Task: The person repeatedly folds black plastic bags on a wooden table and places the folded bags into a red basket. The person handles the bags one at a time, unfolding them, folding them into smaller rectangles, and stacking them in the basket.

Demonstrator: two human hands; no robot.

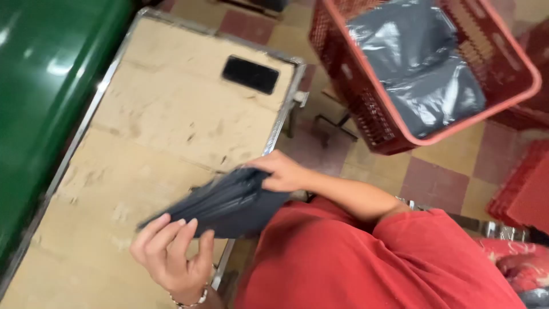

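Hands come first: we see the left hand [171, 254] at the lower centre of the frame, its fingers curled loosely under the near end of a stack of dark grey plastic bags [226, 203]. The right hand [280, 171], in the middle of the frame, is closed on the far end of the same stack, thumb on top. The stack is held tilted above the right edge of the table [143, 114], a worn beige top with a metal rim. In the upper middle a black phone [250, 74] lies on this table. At the upper right we see a red basket [514, 94] with grey bags [417, 68] inside.
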